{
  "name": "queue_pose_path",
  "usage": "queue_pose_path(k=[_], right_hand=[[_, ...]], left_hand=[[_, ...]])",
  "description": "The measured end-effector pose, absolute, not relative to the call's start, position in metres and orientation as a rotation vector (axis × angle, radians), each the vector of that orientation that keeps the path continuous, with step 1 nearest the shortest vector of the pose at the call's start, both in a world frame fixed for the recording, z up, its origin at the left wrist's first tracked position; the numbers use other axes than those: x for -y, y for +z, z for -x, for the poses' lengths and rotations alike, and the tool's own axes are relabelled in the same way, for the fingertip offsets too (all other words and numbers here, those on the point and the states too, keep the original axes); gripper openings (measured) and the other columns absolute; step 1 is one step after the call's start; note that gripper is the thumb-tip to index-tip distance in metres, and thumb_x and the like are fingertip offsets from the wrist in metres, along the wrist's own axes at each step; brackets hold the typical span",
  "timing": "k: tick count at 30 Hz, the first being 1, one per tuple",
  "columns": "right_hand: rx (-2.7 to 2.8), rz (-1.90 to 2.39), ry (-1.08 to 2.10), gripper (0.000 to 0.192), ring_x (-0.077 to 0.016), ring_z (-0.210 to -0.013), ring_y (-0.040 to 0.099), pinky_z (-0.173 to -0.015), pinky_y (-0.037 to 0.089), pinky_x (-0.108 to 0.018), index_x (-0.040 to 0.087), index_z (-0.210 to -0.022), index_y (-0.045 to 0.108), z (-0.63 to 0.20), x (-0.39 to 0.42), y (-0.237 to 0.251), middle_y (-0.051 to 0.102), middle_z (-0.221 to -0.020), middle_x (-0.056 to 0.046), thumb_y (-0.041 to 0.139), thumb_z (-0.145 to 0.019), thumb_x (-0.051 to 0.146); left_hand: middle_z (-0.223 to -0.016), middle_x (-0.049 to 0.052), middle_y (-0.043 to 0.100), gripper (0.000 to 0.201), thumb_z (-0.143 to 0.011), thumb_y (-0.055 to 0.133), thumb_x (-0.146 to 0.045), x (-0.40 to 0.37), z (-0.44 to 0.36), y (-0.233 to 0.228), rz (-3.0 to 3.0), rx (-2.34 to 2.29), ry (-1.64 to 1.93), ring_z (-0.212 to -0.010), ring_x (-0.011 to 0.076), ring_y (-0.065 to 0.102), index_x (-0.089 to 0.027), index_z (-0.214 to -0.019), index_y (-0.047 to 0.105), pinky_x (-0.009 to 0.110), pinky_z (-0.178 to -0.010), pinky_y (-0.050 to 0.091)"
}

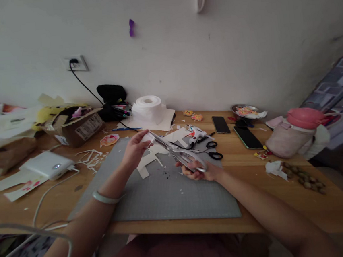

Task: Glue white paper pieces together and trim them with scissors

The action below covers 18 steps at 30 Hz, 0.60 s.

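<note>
- Pink cloth (171, 253) along the bottom edge of the frame, nearest the lens, with two bare forearms rising from either side of it.
- Pale bangle (105, 198) around the left wrist, lower left of centre.
- Left hand (135, 148) at mid-frame, fingers curled shut around a small white piece (147, 137), held just above the grey cutting mat (172, 197).
- Right hand (201, 172) right of centre, closed through the handles of silver scissors (177, 154); blades pointing up-left, tips meeting the white piece.
- White paper offcuts (146, 163) lying on the mat beneath both hands.
- Black-handled scissors (214, 150) and a white glue gun (196, 134) just beyond the mat's far right corner.
- Two dark phones (221, 124) face up on the wooden desk (288, 202), right of centre.
- Pink-lidded bottle (296, 130) in a pale sleeve at the right edge, small brown nuts (305, 178) in front of it.
- Roll of white tissue (148, 106) against the wall, centre top of the desk.
- Cardboard box (77, 127) at upper left, white device (47, 164) with a cable below it.
</note>
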State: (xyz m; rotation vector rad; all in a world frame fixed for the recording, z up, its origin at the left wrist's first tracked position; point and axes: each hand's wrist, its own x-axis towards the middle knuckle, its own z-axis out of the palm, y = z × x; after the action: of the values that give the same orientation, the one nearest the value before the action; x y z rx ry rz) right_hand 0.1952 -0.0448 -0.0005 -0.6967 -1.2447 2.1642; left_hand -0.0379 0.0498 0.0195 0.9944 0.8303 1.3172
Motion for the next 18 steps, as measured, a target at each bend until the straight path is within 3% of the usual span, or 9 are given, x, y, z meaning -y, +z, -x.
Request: queue_pose_path(k=[9, 18], right_hand=[[1.255, 0.703, 2.148, 0.040, -0.0008, -0.045, 0.022, -0.039, 0.008, -0.016, 0.016, -0.100, 0.054, -0.1958, 0.0448, -0.0012, 0.041, -0.066, 0.006, 0.067, -0.071, 0.040], [1.290, 0.642, 2.157, 0.047, -0.0008, -0.045, 0.023, -0.038, 0.009, -0.015, 0.017, -0.099, 0.056, -0.1963, 0.0437, -0.0033, 0.041, -0.067, 0.006, 0.069, -0.068, 0.050]], left_hand=[[-0.104, 0.003, 0.060, 0.047, -0.048, 0.069, -0.003, -0.0501, 0.0386, 0.0193, -0.950, -0.803, 1.306, -0.072, 0.0088, 0.056, -0.017, -0.093, 0.065, 0.022, -0.064, 0.049], [-0.084, 0.000, 0.063, 0.043, -0.051, 0.066, 0.000, -0.0489, 0.0393, 0.0219, -0.932, -0.770, 1.217, -0.064, 0.0075, 0.056, -0.015, -0.092, 0.065, 0.019, -0.060, 0.047]])
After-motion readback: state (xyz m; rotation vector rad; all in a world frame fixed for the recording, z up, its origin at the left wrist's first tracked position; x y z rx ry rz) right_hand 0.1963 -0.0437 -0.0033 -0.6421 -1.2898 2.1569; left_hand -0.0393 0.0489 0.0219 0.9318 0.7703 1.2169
